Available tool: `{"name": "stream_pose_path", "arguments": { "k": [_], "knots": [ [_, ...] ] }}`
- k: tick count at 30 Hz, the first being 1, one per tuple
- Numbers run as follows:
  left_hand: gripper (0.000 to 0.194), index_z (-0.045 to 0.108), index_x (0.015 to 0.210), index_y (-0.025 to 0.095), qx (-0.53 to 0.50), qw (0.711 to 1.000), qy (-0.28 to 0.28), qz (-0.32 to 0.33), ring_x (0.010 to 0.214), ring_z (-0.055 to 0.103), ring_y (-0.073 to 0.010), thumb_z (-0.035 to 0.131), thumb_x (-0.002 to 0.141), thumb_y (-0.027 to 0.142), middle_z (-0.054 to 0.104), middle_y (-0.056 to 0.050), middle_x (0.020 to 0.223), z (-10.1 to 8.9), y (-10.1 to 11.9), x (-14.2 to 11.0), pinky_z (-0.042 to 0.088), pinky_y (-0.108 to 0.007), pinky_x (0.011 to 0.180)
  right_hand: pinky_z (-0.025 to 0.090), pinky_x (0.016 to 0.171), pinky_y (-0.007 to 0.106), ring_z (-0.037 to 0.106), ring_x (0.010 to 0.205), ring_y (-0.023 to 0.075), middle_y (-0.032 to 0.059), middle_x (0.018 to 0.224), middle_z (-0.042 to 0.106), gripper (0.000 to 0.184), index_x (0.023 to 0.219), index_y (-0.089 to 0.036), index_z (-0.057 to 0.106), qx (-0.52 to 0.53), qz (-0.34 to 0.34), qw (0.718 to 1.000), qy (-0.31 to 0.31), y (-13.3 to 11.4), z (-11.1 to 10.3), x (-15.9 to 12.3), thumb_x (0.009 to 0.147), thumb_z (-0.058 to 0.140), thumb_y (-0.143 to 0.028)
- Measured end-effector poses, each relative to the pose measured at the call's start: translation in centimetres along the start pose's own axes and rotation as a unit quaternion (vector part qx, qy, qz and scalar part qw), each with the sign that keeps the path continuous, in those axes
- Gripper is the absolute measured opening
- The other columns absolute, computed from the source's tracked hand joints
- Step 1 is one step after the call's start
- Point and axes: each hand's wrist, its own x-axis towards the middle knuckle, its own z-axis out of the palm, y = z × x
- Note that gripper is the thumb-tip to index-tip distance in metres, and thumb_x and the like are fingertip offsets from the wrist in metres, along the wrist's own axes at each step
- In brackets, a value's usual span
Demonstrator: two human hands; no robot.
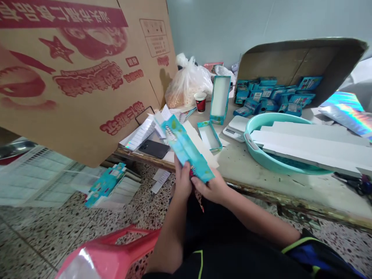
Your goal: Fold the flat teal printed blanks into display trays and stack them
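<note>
A long teal printed carton point(186, 145) with a white end flap is tilted up and to the left in front of me, over the table's front edge. My left hand point(183, 180) grips its lower left edge, thumb on the printed face. The lower right end is pinched by my right hand point(211, 189), whose far fingers are hidden behind the cardboard. Just beyond stand an upright open teal box point(220, 99) and a shallow teal box lid point(209, 136) with a white inside. A dark phone point(154, 148) lies left of the carton.
On the right, white card strips point(302, 145) lie across a turquoise basin point(261, 161). Behind it, a cardboard box point(276, 64) holds several small teal boxes. A large carton point(87, 69) stands left. There are also a paper cup point(200, 102), a white scale point(236, 128) and a pink stool point(107, 252).
</note>
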Motion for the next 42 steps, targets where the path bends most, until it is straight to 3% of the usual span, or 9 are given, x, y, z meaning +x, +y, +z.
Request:
{"name": "stream_pose_path", "arguments": {
  "k": [3,6,10,13,17,25,32,37,42],
  "knots": [
    [0.094,0.021,0.162,0.024,0.222,0.959,0.016,0.177,0.154,0.028,-0.0361,0.073,0.086,0.042,0.030,-0.018,0.165,-2.3,1.9,2.1,0.029,-0.055,0.125,0.046,0.086,0.038,0.061,0.083,0.0219,0.0047,0.084,0.068,0.021,0.085,-0.021,0.062,-0.095,0.033,0.995,-0.029,2.4,-3.5,-0.6,0.100,0.050,-0.029],
    [0.072,0.046,0.151,0.027,0.407,0.849,-0.125,0.313,0.154,0.027,-0.0394,0.073,0.084,0.030,0.039,-0.015,0.160,-3.4,3.3,2.9,0.020,-0.061,0.126,0.040,0.099,0.046,0.061,0.087,0.0225,0.0044,0.084,0.066,0.017,0.084,-0.019,0.064,-0.168,0.048,0.969,-0.177,3.7,-7.9,-1.5,0.098,0.057,-0.026],
    [0.044,0.064,0.131,0.024,0.474,0.737,-0.333,0.349,0.138,0.049,-0.0387,0.067,0.091,0.043,0.063,-0.015,0.137,-1.0,3.0,3.1,0.022,-0.065,0.122,0.038,0.111,0.048,0.063,0.089,0.0206,0.0024,0.087,0.065,0.015,0.081,-0.021,0.069,-0.165,0.058,0.937,-0.303,4.3,-11.4,-3.2,0.096,0.064,-0.022],
    [0.035,0.070,0.096,0.018,0.495,0.692,-0.422,0.314,0.102,0.066,-0.0315,0.061,0.094,0.052,0.072,-0.012,0.098,1.8,2.0,3.7,0.046,-0.052,0.102,0.047,0.105,0.044,0.064,0.102,0.0237,0.0070,0.107,0.068,0.014,0.105,-0.022,0.072,-0.187,0.086,0.949,-0.239,4.7,-12.0,-4.6,0.095,0.063,-0.019],
    [0.034,0.066,0.090,0.016,0.521,0.687,-0.438,0.255,0.091,0.067,-0.0281,0.069,0.090,0.051,0.072,-0.011,0.093,4.6,2.0,4.8,0.047,-0.038,0.079,0.041,0.114,0.048,0.053,0.131,0.0284,0.0153,0.143,0.058,0.049,0.148,-0.018,0.048,-0.296,0.057,0.951,-0.073,4.5,-11.3,-5.3,0.100,0.054,-0.020],
    [0.017,0.066,0.092,0.017,0.485,0.684,-0.513,0.183,0.091,0.067,-0.0260,0.073,0.086,0.031,0.074,-0.007,0.095,6.0,3.0,5.3,0.042,-0.033,0.075,0.042,0.086,0.044,0.063,0.102,0.0328,0.0143,0.112,0.069,0.041,0.131,-0.015,0.060,-0.418,0.101,0.876,-0.219,3.6,-7.6,-2.6,0.095,0.064,-0.035],
    [0.029,0.059,0.105,0.022,0.448,0.689,-0.563,0.083,0.080,0.065,-0.0241,0.071,0.081,0.034,0.070,-0.003,0.091,5.3,1.8,5.8,0.037,-0.031,0.061,0.041,0.080,0.037,0.065,0.092,0.0278,0.0097,0.103,0.068,0.028,0.116,-0.018,0.064,-0.378,0.167,0.870,-0.269,3.7,-7.3,-2.0,0.097,0.058,-0.037],
    [0.021,0.060,0.104,0.020,0.450,0.691,-0.528,0.203,0.109,0.060,-0.0253,0.071,0.087,0.028,0.066,-0.009,0.116,4.7,0.9,5.1,0.048,-0.033,0.086,0.044,0.091,0.040,0.056,0.108,0.0323,0.0155,0.115,0.060,0.022,0.113,-0.017,0.068,-0.363,0.128,0.893,-0.232,4.2,-6.9,-3.0,0.098,0.060,-0.031],
    [0.020,0.067,0.093,0.017,0.489,0.629,-0.514,0.319,0.097,0.061,-0.0237,0.061,0.099,0.036,0.069,-0.009,0.101,4.0,-0.6,4.0,0.048,-0.035,0.082,0.047,0.087,0.040,0.059,0.100,0.0314,0.0152,0.105,0.064,0.025,0.122,-0.014,0.065,-0.352,0.094,0.905,-0.221,5.1,-5.9,-4.0,0.100,0.055,-0.019]
  ]
}}
